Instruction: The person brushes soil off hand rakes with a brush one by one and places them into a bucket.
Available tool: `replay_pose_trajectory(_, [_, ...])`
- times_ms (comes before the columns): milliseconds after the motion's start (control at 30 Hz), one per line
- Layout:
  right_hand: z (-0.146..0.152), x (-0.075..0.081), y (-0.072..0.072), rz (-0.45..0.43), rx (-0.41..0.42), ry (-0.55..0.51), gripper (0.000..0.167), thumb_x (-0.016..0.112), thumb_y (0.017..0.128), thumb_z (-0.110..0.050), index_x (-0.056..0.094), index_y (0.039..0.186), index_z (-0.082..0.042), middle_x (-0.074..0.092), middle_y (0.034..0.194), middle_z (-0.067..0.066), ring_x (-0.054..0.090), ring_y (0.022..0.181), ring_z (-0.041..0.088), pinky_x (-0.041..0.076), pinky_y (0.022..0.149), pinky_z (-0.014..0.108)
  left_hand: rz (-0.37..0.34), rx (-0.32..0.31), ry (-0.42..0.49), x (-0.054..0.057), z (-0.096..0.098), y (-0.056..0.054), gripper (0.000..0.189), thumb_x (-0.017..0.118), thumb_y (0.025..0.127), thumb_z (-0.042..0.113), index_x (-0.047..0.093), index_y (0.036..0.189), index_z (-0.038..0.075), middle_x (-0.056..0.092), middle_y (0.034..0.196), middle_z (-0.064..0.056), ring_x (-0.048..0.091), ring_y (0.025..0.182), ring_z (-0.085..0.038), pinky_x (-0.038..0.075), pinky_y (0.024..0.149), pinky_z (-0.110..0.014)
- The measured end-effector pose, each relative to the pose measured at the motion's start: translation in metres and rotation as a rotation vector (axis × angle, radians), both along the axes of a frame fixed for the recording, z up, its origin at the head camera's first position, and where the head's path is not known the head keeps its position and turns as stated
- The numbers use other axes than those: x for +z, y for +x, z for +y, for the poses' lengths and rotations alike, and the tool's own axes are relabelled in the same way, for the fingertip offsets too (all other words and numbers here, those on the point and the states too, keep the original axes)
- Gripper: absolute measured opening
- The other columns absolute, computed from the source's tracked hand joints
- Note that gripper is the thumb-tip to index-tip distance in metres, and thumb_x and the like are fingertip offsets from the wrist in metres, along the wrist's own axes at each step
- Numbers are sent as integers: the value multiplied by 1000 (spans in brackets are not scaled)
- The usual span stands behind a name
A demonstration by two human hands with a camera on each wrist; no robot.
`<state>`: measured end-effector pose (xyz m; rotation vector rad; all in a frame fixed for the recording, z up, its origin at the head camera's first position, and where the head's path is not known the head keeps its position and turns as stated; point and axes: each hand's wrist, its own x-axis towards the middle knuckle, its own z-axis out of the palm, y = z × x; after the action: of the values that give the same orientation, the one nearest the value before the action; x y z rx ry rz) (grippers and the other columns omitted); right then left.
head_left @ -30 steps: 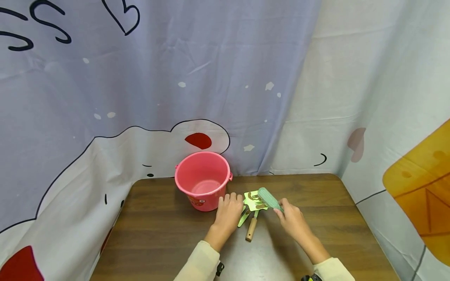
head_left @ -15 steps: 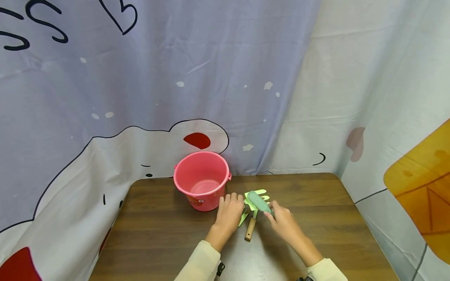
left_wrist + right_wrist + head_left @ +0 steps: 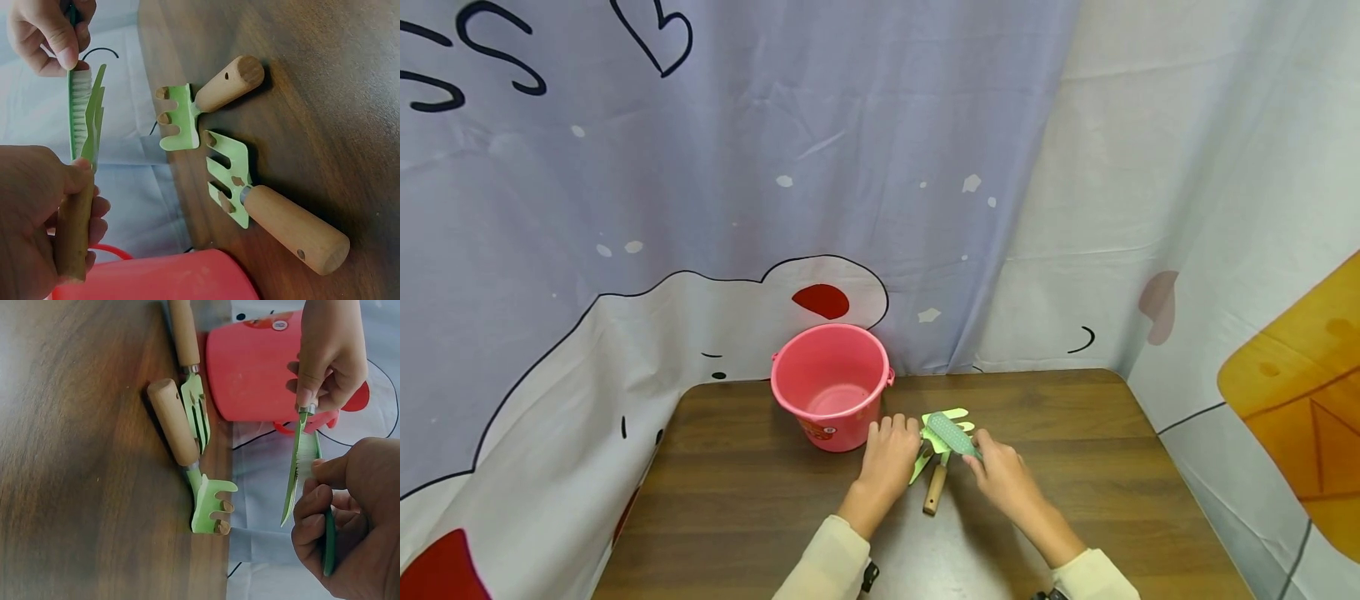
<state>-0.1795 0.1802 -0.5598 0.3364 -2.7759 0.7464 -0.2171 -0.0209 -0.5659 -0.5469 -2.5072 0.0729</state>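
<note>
My left hand [image 3: 889, 458] grips the wooden handle of a green hand fork [image 3: 94, 134], held above the table. My right hand [image 3: 1006, 479] holds a green scrubbing brush [image 3: 951, 435] by its handle. White bristles [image 3: 305, 456] face the fork's tines and appear to touch them. Below lie two more garden tools with wooden handles: a small green hand rake [image 3: 180, 119] and a second green fork [image 3: 234, 178]. Brown patches mark the tines of both. In the head view, my left hand hides the held fork's handle, and the lying tools are partly covered.
A pink bucket [image 3: 808, 408] stands upright at the back of the wooden table [image 3: 737, 517], just left of my hands. Behind the table hangs a printed curtain [image 3: 925, 208], with another light curtain side [image 3: 1240, 250] at the right.
The brush in my right hand has moved left and slightly down over the fork's head, then barely shifted in the last half second. My left hand stays about where it was.
</note>
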Motion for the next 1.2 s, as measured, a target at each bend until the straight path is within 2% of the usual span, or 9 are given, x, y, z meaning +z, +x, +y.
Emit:
replay_pose_trajectory(200, [2, 2, 1, -19, -11, 34, 22, 76, 92, -13, 60, 105, -5, 70, 84, 9, 71, 72, 31, 54, 57, 41, -22, 0, -15, 0, -1, 1, 6, 70, 85, 12, 64, 86, 14, 61, 79, -3, 59, 75, -22, 39, 63, -34])
replay_pose_trajectory(467, [1, 2, 1, 17, -16, 32, 23, 77, 91, -13, 59, 103, -7, 71, 83, 10, 71, 71, 33, 54, 55, 42, 8, 1, -22, 2, -2, 2, 6, 65, 91, 13, 64, 85, 14, 61, 79, -2, 59, 75, -22, 36, 62, -33])
replay_pose_trajectory(933, [5, 1, -1, 36, -37, 23, 24, 78, 91, -14, 60, 104, -7, 72, 85, 9, 72, 72, 31, 53, 54, 43, -27, 7, -21, 1, -3, 3, 5, 61, 93, 12, 64, 89, 13, 62, 82, -4, 60, 78, -23, 41, 64, -36])
replay_pose_trajectory(1200, [9, 3, -2, 45, -60, 37, 23, 77, 91, -14, 59, 103, -7, 72, 86, 10, 72, 72, 35, 51, 53, 45, -4, 14, -23, 2, -5, 3, 5, 63, 92, 13, 64, 88, 14, 62, 82, -3, 60, 77, -22, 40, 64, -35])
